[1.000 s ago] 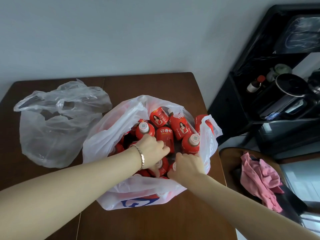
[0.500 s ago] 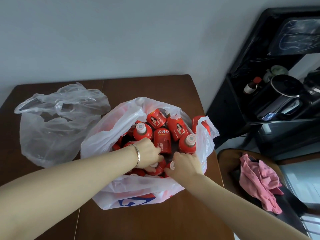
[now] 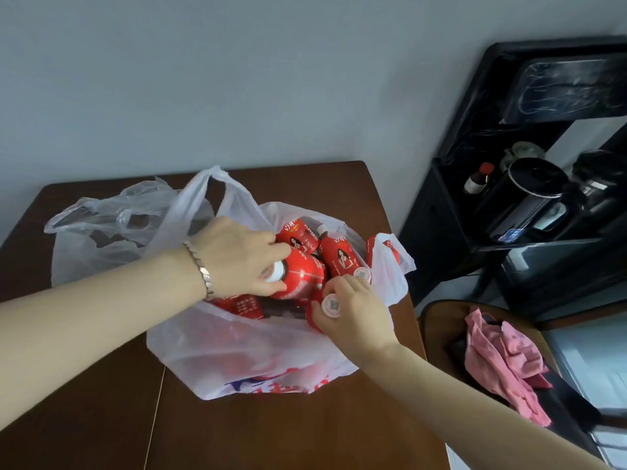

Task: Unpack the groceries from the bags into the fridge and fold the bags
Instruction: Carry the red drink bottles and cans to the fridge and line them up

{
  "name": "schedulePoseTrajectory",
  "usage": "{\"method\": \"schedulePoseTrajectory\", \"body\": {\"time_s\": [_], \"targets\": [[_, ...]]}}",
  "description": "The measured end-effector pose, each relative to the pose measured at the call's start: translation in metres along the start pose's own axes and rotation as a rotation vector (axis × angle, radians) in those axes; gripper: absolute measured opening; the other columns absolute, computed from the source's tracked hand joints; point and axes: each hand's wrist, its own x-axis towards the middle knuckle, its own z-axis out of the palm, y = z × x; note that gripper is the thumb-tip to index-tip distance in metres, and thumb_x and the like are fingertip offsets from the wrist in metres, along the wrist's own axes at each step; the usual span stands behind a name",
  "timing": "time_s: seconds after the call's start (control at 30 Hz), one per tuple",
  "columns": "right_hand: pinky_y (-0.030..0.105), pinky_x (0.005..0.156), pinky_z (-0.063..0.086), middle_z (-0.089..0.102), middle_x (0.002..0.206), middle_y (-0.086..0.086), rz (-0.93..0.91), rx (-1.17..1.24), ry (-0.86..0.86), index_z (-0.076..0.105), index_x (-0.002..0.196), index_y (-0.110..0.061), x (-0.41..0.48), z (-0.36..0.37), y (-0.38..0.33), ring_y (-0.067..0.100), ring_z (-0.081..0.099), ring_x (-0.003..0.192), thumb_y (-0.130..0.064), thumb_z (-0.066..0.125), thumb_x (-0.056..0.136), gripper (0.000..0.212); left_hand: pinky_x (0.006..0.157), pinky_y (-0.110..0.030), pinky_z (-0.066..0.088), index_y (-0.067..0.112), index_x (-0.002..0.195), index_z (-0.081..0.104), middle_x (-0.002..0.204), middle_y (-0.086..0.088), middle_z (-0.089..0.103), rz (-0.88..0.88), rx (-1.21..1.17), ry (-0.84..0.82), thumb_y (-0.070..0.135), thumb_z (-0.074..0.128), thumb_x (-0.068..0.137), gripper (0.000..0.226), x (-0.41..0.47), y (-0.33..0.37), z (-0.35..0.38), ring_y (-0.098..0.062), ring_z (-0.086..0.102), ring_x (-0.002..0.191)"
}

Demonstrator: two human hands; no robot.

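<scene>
Head view shows us both hands inside the white bag on the table. Our left hand curls round a red bottle lying left to right, cap toward the palm. Our right hand, just beside it, pinches a second bottle by its cap. Other bottles crowd behind them, and the bag's raised handle could snag the lift. We see no fridge.

Both forearms are bare for as far as the view shows them. A slim metal bracelet of flat, angular links, silvery with a faint pinkish sheen, circles the wrist just behind the left hand. The right hand and its wrist are bare.
</scene>
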Motion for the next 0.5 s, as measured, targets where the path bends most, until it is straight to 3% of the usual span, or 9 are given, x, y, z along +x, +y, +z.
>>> {"method": "schedulePoseTrajectory", "body": {"time_s": [0.13, 0.27, 0.4, 0.5], "targets": [[0.021, 0.073, 0.043, 0.058, 0.092, -0.01, -0.016, 0.124, 0.19, 0.057, 0.09, -0.02, 0.01, -0.03, -0.025, 0.008, 0.048, 0.087, -0.038, 0.06, 0.086, 0.019, 0.051, -0.024, 0.023, 0.032, 0.111, 0.051, 0.098, 0.008, 0.062, -0.093, -0.057, 0.202, 0.066, 0.038, 0.085, 0.045, -0.013, -0.012, -0.003, -0.015, 0.041, 0.069], [0.026, 0.064, 0.043, 0.058, 0.077, -0.008, -0.012, 0.123, 0.273, 0.057, 0.077, -0.02, 0.02, -0.055, -0.044, 0.014, 0.056, 0.077, -0.034, 0.067, 0.078, 0.017, 0.059, -0.024, 0.033, 0.03, 0.1, 0.052, 0.101, 0.01, 0.058, -0.122, -0.13, 0.323, 0.068, 0.032, 0.083, 0.046, -0.024, -0.012, -0.025, -0.022, 0.059, 0.079], [0.035, 0.069, 0.053, 0.062, 0.08, -0.007, 0.023, 0.03, 0.246, 0.063, 0.084, -0.015, 0.017, -0.068, -0.052, 0.014, 0.06, 0.077, -0.036, 0.066, 0.078, 0.022, 0.064, -0.027, 0.03, 0.026, 0.081, 0.04, 0.096, 0.005, 0.064, -0.104, -0.114, 0.37, 0.069, 0.031, 0.082, 0.043, -0.027, -0.01, -0.033, -0.024, 0.062, 0.086], [0.027, 0.064, 0.049, 0.057, 0.075, -0.011, 0.073, -0.039, 0.32, 0.061, 0.081, -0.018, 0.003, -0.074, -0.059, 0.01, 0.056, 0.072, -0.038, 0.065, 0.077, 0.021, 0.063, -0.028, 0.03, 0.024, 0.078, 0.04, 0.08, 0.005, 0.06, -0.021, -0.135, 0.397, 0.066, 0.036, 0.084, 0.042, -0.033, -0.01, -0.041, -0.023, 0.061, 0.087]]}}
